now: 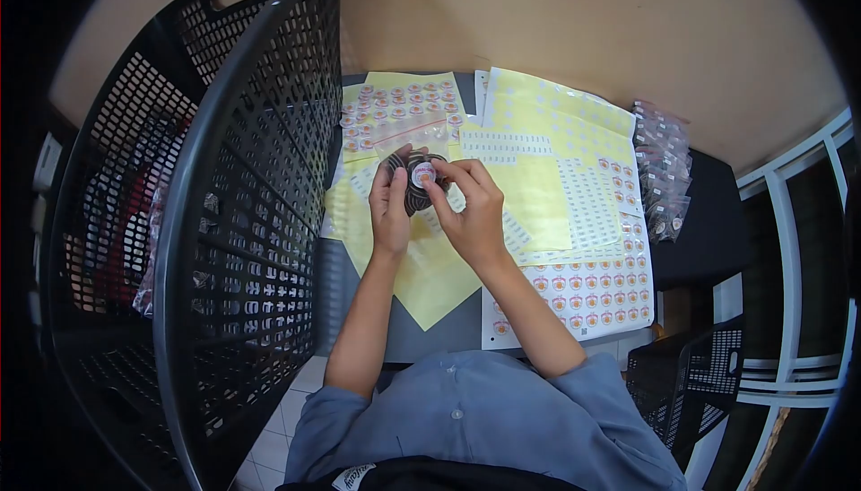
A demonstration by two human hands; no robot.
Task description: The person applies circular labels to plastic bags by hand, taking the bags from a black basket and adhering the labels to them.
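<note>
My left hand (392,208) is closed around the side of a small clear zip bag (408,135), with its red seal line pointing away from me. Inside the bag is a bundle of dark, pale-striped bands (415,201), whose exact kind I cannot make out. A round white sticker (423,173) with a pink and orange print lies against the bundle. The thumb and forefinger of my right hand (471,204) are at its right edge, pinched on it. Beneath both hands lies a yellow backing sheet (429,298).
Sheets of round stickers (583,298) and small label sheets (592,199) overlap on the grey table (336,285). A tall black crate (247,222) rises at the left. Filled clear bags (662,164) are piled at the right, with another black basket (686,374) below.
</note>
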